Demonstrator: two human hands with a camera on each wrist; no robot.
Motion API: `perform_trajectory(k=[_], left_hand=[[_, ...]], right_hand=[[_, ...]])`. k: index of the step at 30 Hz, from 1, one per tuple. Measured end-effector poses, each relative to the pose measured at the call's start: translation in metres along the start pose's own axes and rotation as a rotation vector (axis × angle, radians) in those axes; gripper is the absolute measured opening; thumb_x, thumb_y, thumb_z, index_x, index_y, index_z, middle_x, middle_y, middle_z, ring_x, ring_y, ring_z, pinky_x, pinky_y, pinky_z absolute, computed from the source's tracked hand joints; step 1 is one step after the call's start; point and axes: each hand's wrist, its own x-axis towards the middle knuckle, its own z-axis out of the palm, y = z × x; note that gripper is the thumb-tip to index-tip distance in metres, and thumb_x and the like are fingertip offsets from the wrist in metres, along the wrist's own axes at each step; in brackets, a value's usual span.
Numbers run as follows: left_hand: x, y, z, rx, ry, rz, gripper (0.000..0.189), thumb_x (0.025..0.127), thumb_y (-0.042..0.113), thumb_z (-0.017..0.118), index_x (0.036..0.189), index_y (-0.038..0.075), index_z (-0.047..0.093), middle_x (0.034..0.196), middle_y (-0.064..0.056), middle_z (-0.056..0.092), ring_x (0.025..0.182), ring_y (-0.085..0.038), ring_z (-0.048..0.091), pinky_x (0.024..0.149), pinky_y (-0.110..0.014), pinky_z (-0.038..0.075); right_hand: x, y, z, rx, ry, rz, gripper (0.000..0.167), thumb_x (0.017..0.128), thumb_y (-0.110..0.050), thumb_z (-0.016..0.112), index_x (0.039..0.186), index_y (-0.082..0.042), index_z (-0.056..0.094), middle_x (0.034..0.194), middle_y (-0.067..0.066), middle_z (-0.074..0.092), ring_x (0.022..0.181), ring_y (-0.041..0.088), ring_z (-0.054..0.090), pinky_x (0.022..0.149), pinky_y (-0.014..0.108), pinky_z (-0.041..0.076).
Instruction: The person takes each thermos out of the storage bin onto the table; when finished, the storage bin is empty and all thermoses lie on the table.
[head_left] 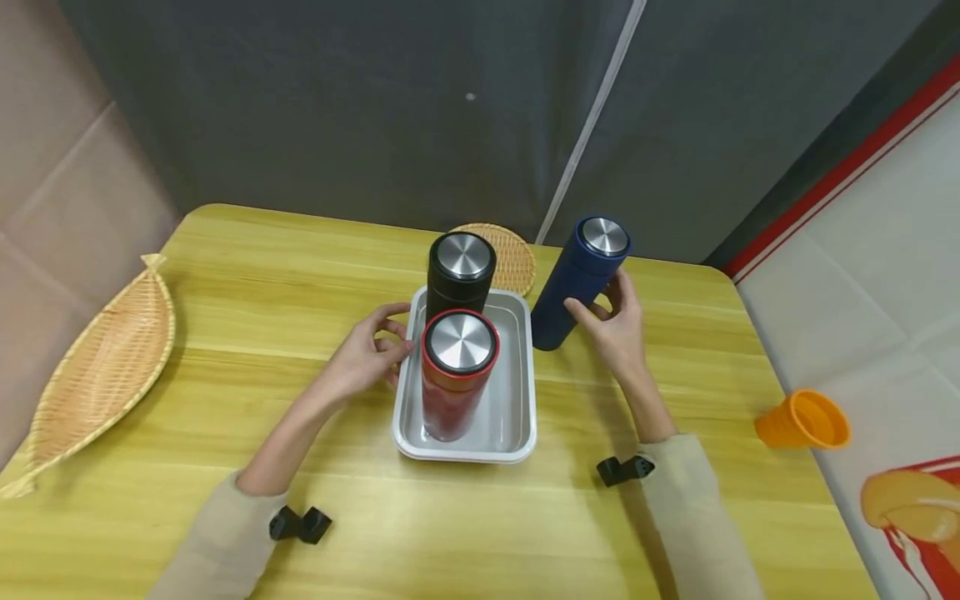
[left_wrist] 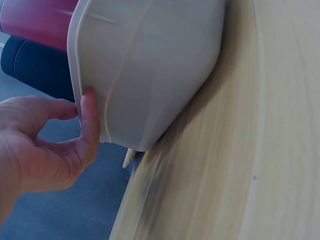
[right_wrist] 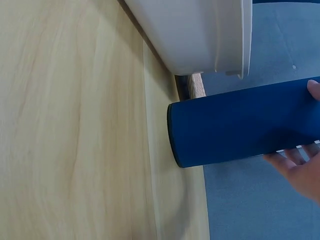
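Note:
A white rectangular tub [head_left: 513, 400] stands mid-table, holding an upright red thermos [head_left: 452, 404] in front of an upright black thermos [head_left: 453, 292], both with silver lids. My left hand [head_left: 363, 354] pinches the tub's left rim between thumb and fingers; the left wrist view shows the fingertips on the tub's wall [left_wrist: 150, 65]. To the right of the tub, my right hand [head_left: 618, 329] grips a dark blue thermos [head_left: 566, 287] around its body. This thermos leans, its silver lid up and to the right, its base close to the tub's right rim.
A round woven mat [head_left: 513, 254] lies behind the tub, partly hidden. On the left is a boat-shaped wicker basket [head_left: 105, 375]. An orange cup [head_left: 802, 419] is at the right table edge, near the tiled wall [head_left: 847, 292]. A dark grey curtain [head_left: 375, 108] hangs behind the table.

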Motion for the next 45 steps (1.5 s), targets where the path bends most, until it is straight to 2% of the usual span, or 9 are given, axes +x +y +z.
perform_trajectory(k=[8, 13, 18, 21, 24, 27, 32, 40, 45], left_hand=[[-0.011, -0.006, -0.009, 0.019, 0.037, 0.003, 0.058, 0.094, -0.002, 0.055, 0.146, 0.001, 0.03, 0.11, -0.02, 0.044, 0.068, -0.016, 0.055, 0.054, -0.044, 0.058], [-0.016, -0.01, -0.006, 0.017, 0.03, -0.006, 0.058, 0.093, -0.003, 0.055, 0.145, -0.001, 0.03, 0.109, -0.02, 0.044, 0.067, -0.017, 0.054, 0.053, -0.045, 0.057], [-0.012, -0.01, -0.001, 0.018, 0.017, -0.008, 0.057, 0.094, -0.002, 0.055, 0.145, 0.001, 0.031, 0.11, -0.019, 0.044, 0.066, -0.017, 0.055, 0.054, -0.048, 0.057], [-0.008, -0.008, 0.001, 0.013, 0.014, -0.012, 0.057, 0.094, -0.001, 0.056, 0.145, 0.002, 0.032, 0.11, -0.019, 0.044, 0.067, -0.017, 0.055, 0.056, -0.051, 0.057], [-0.006, -0.007, 0.002, 0.01, 0.006, -0.01, 0.057, 0.094, 0.0, 0.056, 0.146, 0.003, 0.031, 0.112, -0.019, 0.044, 0.068, -0.017, 0.055, 0.058, -0.051, 0.058], [-0.008, -0.007, -0.001, 0.01, 0.017, -0.018, 0.057, 0.095, -0.001, 0.055, 0.146, 0.003, 0.03, 0.112, -0.019, 0.043, 0.069, -0.017, 0.055, 0.057, -0.048, 0.058], [-0.011, -0.007, -0.005, 0.014, 0.031, -0.019, 0.058, 0.094, -0.002, 0.054, 0.146, 0.001, 0.029, 0.112, -0.02, 0.043, 0.068, -0.015, 0.055, 0.056, -0.046, 0.058], [-0.005, -0.003, -0.003, 0.017, 0.015, -0.01, 0.057, 0.095, -0.002, 0.054, 0.146, 0.003, 0.03, 0.112, -0.02, 0.043, 0.068, -0.015, 0.055, 0.059, -0.05, 0.058], [0.0, -0.001, 0.0, 0.013, -0.003, -0.003, 0.058, 0.095, -0.001, 0.055, 0.147, 0.003, 0.029, 0.112, -0.02, 0.044, 0.069, -0.017, 0.055, 0.059, -0.051, 0.058]], right_hand=[[0.001, 0.003, 0.013, 0.008, -0.042, -0.014, 0.065, 0.081, 0.007, 0.072, 0.139, 0.005, 0.042, 0.127, 0.021, 0.054, 0.108, 0.02, 0.056, 0.09, 0.037, 0.054], [-0.013, 0.01, 0.012, -0.009, -0.025, 0.044, 0.062, 0.082, 0.006, 0.07, 0.139, 0.005, 0.043, 0.129, 0.023, 0.054, 0.11, 0.024, 0.056, 0.09, 0.036, 0.054], [-0.023, 0.011, 0.004, -0.001, 0.023, 0.078, 0.06, 0.084, 0.009, 0.067, 0.138, 0.008, 0.042, 0.13, 0.026, 0.053, 0.11, 0.026, 0.055, 0.084, 0.026, 0.053], [-0.025, 0.017, -0.004, 0.007, 0.045, 0.067, 0.059, 0.084, 0.009, 0.068, 0.138, 0.005, 0.045, 0.131, 0.024, 0.054, 0.109, 0.027, 0.057, 0.081, 0.021, 0.054], [-0.026, 0.023, -0.011, 0.01, 0.045, 0.042, 0.058, 0.084, 0.009, 0.068, 0.137, 0.002, 0.048, 0.131, 0.02, 0.055, 0.111, 0.03, 0.057, 0.081, 0.021, 0.055], [-0.029, 0.026, -0.015, 0.019, 0.001, 0.013, 0.058, 0.085, 0.009, 0.068, 0.138, 0.0, 0.048, 0.133, 0.018, 0.055, 0.115, 0.036, 0.056, 0.084, 0.023, 0.055], [-0.038, 0.02, -0.018, 0.06, -0.065, -0.011, 0.058, 0.086, 0.01, 0.065, 0.14, 0.001, 0.045, 0.135, 0.023, 0.051, 0.117, 0.045, 0.051, 0.088, 0.027, 0.054], [-0.057, -0.002, -0.021, 0.038, -0.211, -0.031, 0.066, 0.082, 0.016, 0.066, 0.142, 0.002, 0.042, 0.14, 0.025, 0.045, 0.122, 0.036, 0.051, 0.09, 0.035, 0.054], [-0.068, -0.012, -0.013, 0.017, -0.338, -0.085, 0.077, 0.078, 0.019, 0.068, 0.146, -0.001, 0.036, 0.14, 0.023, 0.046, 0.123, 0.04, 0.048, 0.095, 0.043, 0.05]])
